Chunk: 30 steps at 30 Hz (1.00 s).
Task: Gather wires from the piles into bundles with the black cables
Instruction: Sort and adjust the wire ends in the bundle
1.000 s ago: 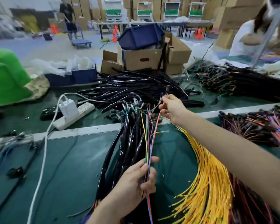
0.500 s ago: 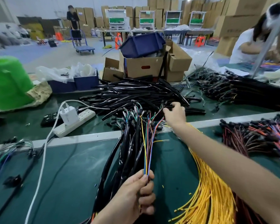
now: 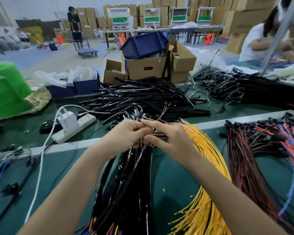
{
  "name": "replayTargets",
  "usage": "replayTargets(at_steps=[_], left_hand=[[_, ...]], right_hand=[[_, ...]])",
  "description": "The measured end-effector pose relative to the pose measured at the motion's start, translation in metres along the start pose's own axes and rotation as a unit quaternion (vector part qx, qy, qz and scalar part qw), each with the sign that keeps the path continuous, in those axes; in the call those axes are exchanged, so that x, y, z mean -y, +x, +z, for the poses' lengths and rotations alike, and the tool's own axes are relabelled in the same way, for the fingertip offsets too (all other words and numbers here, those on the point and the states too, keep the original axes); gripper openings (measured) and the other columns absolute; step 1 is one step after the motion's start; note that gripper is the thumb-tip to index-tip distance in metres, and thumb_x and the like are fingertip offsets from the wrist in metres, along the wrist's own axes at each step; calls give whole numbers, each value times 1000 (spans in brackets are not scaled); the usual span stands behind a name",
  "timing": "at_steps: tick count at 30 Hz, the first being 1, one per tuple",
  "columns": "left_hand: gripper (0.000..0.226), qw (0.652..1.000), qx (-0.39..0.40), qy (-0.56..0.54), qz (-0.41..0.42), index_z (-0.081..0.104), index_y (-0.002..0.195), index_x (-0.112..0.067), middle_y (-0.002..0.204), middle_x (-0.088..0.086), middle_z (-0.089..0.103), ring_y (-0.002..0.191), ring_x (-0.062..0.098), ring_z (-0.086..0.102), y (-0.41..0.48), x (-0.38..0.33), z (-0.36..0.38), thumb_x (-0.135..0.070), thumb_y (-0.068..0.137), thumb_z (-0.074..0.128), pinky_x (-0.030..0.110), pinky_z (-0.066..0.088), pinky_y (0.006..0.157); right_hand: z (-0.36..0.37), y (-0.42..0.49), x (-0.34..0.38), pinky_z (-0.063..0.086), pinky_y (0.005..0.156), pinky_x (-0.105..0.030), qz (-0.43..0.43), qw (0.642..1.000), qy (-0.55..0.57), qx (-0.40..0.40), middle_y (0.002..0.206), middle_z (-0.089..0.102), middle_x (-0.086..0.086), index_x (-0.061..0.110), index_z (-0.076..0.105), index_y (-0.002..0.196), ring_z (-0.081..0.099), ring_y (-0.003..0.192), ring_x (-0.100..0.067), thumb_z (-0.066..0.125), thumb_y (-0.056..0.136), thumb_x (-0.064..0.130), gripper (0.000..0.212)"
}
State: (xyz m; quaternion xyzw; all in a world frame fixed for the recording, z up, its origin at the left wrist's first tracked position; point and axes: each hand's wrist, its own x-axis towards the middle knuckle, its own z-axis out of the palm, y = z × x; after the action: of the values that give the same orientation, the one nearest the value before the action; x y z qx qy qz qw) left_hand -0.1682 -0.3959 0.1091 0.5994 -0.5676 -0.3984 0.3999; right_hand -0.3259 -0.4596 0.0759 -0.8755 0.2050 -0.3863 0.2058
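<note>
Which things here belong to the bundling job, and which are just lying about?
Job: left hand, right hand, glossy black cable bundle, thin coloured wires between the hands, long yellow wire pile.
Lying about: white plastic power strip, brown cardboard boxes, blue plastic bin.

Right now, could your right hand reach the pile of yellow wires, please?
Probably yes: the yellow wires lie uncovered just beside the right hand, with nothing between them, though it is pinching a few coloured wires.

- Bright, even light from above; shadows soft and faint
- White glints on the glossy black cables
- Wide-angle bending toward the edges
- Right edge and far background smeared, soft
</note>
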Motion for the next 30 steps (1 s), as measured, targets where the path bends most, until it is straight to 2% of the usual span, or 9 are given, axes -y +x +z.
replayTargets(at_steps=[2, 4, 10, 14, 19, 21, 23, 26, 30], left_hand=[[19, 1000, -26, -10, 11, 67, 77, -7, 59, -1, 60, 50, 7, 51, 4, 7, 5, -14, 93, 58, 15, 48, 52], [14, 997, -49, -59, -4, 67, 77, -5, 63, 5, 64, 54, 9, 58, 6, 16, 16, -9, 90, 61, 20, 56, 60], [11, 961, -194, -198, -11, 72, 84, -7, 65, 3, 71, 57, 10, 67, 18, 33, 60, -3, 87, 62, 21, 57, 63], [13, 965, -239, -93, 45, 75, 92, -19, 84, -2, 75, 80, 9, 71, 33, 35, 80, -12, 89, 64, 26, 55, 81], [28, 986, -124, -39, 102, 68, 113, -24, 112, -5, 70, 107, 2, 63, 52, 31, 89, -33, 90, 55, 28, 48, 97], [34, 992, -69, -16, 103, 65, 117, -27, 119, -1, 67, 112, 5, 61, 74, 28, 81, -42, 90, 49, 29, 44, 102], [28, 988, -93, 84, 93, 64, 121, -19, 114, 3, 69, 110, 12, 63, 119, 27, 60, -27, 97, 51, 22, 43, 100], [33, 921, -99, 373, 59, 63, 123, -14, 118, 9, 67, 107, 27, 63, 201, 28, 15, -6, 95, 47, 25, 45, 95], [41, 761, 42, 647, 19, 54, 131, -23, 128, 10, 54, 118, 30, 52, 274, 53, -12, -8, 93, 50, 36, 44, 91]], right_hand=[[10, -16, -7, 43, 68, -17, 37, 998, 12, -59, 79, 71, 1, 15, 69, 116, 55, 69, -1, 64, 85, 28, 34], [21, -33, -12, 45, 64, -27, 87, 990, 17, -109, 69, 66, 1, 16, 70, 112, 53, 62, -6, 67, 85, 22, 29], [31, -54, -20, 48, 66, -25, 172, 963, 62, -199, 74, 66, 9, 18, 71, 111, 59, 68, -4, 66, 87, 17, 24], [30, -55, -28, 51, 70, -33, 208, 948, 78, -229, 80, 71, 2, 15, 71, 110, 65, 73, -14, 66, 87, 11, 23], [18, -55, -40, 48, 69, -11, 277, 913, 148, -261, 79, 70, 23, 30, 68, 105, 65, 77, 6, 64, 88, 9, 27], [10, -55, -48, 43, 67, -6, 316, 887, 177, -287, 75, 71, 20, 22, 75, 95, 63, 72, 8, 64, 89, 12, 16], [6, -56, -56, 39, 60, -5, 344, 869, 176, -309, 65, 69, 18, 10, 77, 85, 59, 62, 9, 65, 88, 13, 13], [1, -59, -63, 38, 52, -5, 370, 849, 205, -317, 57, 66, 17, 13, 75, 75, 56, 53, 7, 66, 87, 12, 16], [-4, -62, -79, 35, 45, -7, 406, 824, 229, -323, 48, 61, 14, 16, 76, 78, 48, 42, 2, 67, 86, 16, 12]])
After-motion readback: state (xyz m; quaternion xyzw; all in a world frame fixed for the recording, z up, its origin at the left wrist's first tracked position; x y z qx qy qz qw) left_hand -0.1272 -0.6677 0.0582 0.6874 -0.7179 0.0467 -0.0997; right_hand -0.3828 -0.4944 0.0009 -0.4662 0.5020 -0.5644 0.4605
